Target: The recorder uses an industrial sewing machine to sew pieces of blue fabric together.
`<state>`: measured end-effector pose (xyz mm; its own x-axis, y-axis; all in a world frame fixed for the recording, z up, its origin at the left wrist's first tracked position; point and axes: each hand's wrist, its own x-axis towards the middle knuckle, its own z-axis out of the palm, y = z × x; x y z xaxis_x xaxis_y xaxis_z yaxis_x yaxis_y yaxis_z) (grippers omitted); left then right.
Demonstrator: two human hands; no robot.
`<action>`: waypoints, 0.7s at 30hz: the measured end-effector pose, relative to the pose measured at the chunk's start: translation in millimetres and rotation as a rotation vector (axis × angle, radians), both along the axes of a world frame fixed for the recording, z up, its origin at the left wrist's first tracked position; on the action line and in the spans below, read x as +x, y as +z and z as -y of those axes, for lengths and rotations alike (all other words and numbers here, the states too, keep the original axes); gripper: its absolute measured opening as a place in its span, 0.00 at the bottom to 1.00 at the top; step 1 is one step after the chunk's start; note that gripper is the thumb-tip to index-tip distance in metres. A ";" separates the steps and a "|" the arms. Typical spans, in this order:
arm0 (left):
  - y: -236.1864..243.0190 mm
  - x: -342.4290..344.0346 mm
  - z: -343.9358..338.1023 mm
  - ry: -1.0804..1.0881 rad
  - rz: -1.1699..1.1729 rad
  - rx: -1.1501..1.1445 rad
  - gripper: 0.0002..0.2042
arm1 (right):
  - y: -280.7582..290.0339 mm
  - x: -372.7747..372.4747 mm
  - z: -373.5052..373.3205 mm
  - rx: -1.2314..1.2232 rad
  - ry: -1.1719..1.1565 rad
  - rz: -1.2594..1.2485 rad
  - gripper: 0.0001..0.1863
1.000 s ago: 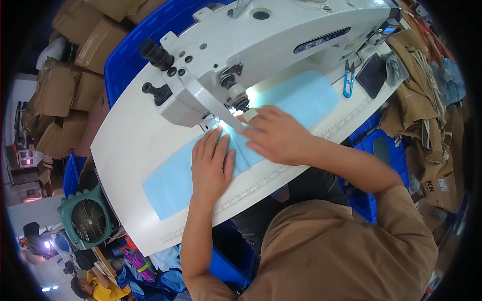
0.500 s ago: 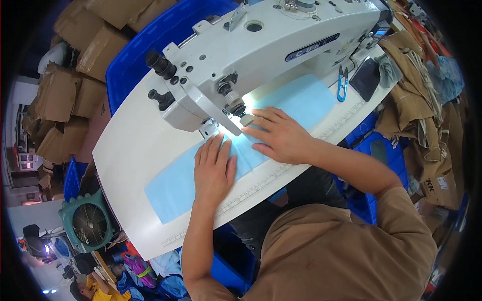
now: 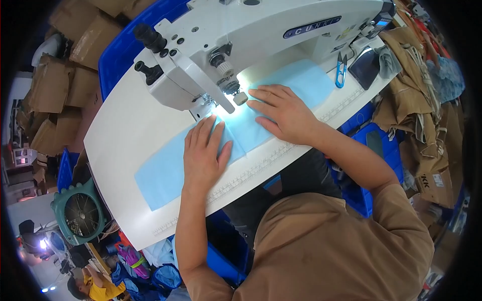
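Note:
A long light-blue piece of fabric (image 3: pixel 163 173) lies across the white table of a sewing machine (image 3: pixel 173 85), passing under the lit needle area. My left hand (image 3: pixel 203 153) rests flat on the fabric, fingers stretched toward the presser foot (image 3: pixel 205 100) with the thumb spread. On the other side of the needle, my right hand (image 3: pixel 283 115) also lies on the fabric, fingers extended and thumb apart. Its fingertips are beside a round beige knob (image 3: pixel 241 98). A crease or seam line runs through the fabric between both hands. The needle tip is lost in the glare.
Blue-handled thread snips (image 3: pixel 341 70) and a dark phone (image 3: pixel 365 67) lie at the table's right end, beside grey cloth (image 3: pixel 387 62). A ruler strip (image 3: pixel 261 168) follows the near edge. Cardboard boxes (image 3: pixel 52 83), a green fan (image 3: pixel 79 213) and another person (image 3: pixel 95 286) are at left.
The whole view has shifted, so the table and machine appear higher and slightly left. My right fingertips sit a little farther from the knob. Both hands stay on the fabric.

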<state>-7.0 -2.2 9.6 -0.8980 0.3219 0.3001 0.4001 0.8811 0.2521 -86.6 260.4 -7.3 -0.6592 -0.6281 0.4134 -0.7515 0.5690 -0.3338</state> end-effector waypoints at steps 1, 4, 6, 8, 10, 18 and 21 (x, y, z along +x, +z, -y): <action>0.0 0.1 -0.1 0.000 -0.002 0.000 0.22 | -0.4 -0.5 -0.5 0.000 0.002 -0.011 0.21; -1.8 1.2 0.3 -0.020 -0.016 -0.002 0.22 | 0.1 -0.1 -0.9 -0.012 0.006 -0.012 0.20; -2.5 -0.3 -1.0 -0.048 -0.033 -0.001 0.22 | 1.2 -0.1 -2.8 -0.018 -0.001 -0.008 0.20; -2.1 -3.7 -5.2 -0.070 -0.013 0.037 0.21 | 3.3 -0.1 -7.5 -0.029 0.001 -0.039 0.20; -5.7 -5.1 -5.3 -0.079 -0.028 0.047 0.20 | -5.8 -0.2 -6.9 -0.051 -0.022 -0.056 0.20; -0.7 -0.6 -0.4 -0.069 -0.013 -0.016 0.22 | 20.2 -8.1 -47.3 -0.181 -0.309 -0.101 0.14; -1.0 -7.2 -8.7 -0.105 -0.005 0.001 0.22 | 27.3 -18.1 -91.3 -0.116 -0.645 -0.210 0.12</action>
<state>-14.1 6.5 8.6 -0.8577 0.4141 0.3048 0.4917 0.8339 0.2507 -104.7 351.8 20.0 -0.7851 -0.0810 0.6141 -0.3302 0.8935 -0.3043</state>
